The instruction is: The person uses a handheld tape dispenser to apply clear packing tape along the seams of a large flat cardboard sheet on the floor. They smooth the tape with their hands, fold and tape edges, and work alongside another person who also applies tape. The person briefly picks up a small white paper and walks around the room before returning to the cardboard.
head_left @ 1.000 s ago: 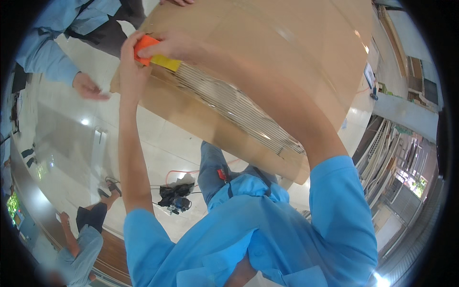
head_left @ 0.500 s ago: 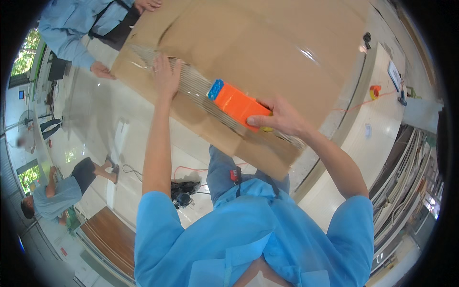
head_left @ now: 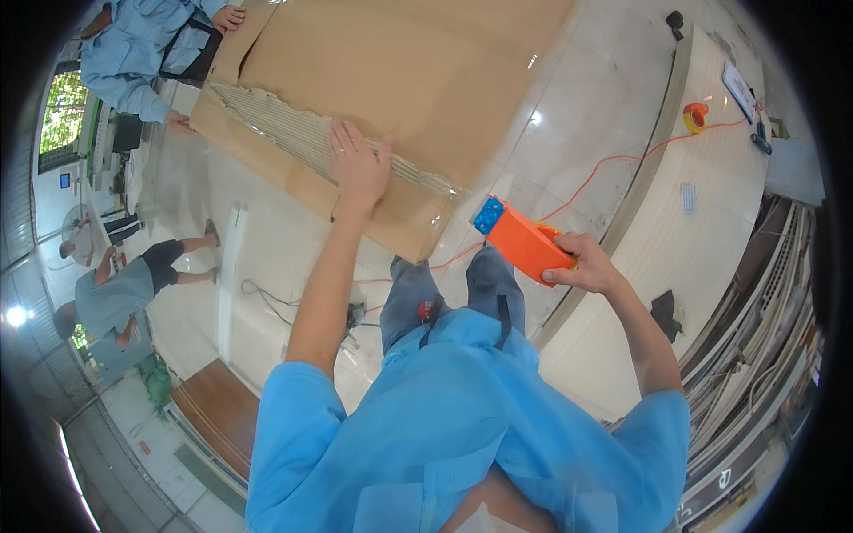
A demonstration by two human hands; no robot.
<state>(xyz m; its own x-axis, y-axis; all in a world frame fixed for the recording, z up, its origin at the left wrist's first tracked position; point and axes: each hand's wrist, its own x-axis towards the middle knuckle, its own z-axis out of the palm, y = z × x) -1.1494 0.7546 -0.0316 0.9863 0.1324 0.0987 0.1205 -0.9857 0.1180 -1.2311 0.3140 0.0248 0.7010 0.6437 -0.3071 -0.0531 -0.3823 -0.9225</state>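
Note:
A large sheet of brown cardboard (head_left: 391, 75) fills the upper middle, its exposed ribbed strip (head_left: 275, 126) running along the near edge with shiny clear tape on parts of it. My left hand (head_left: 358, 169) lies open and flat on that strip, fingers stretched away from me. Off the sheet's right corner, my right hand (head_left: 586, 263) grips an orange tape dispenser (head_left: 529, 247). Its blue head points up and left, apart from the cardboard. Part of the dispenser's handle is hidden by my fingers.
At upper left a co-worker's hands (head_left: 229, 18) touch the cardboard's far edge. A long pale table (head_left: 702, 195) on the right bears a second orange dispenser (head_left: 696, 115). A red cable (head_left: 597, 171) crosses the floor. Another person (head_left: 124, 289) is farther left.
My right hand with the tape dispenser has moved off the cardboard to the right. My left hand has shifted right along the ribbed strip. The cardboard now appears farther left in view.

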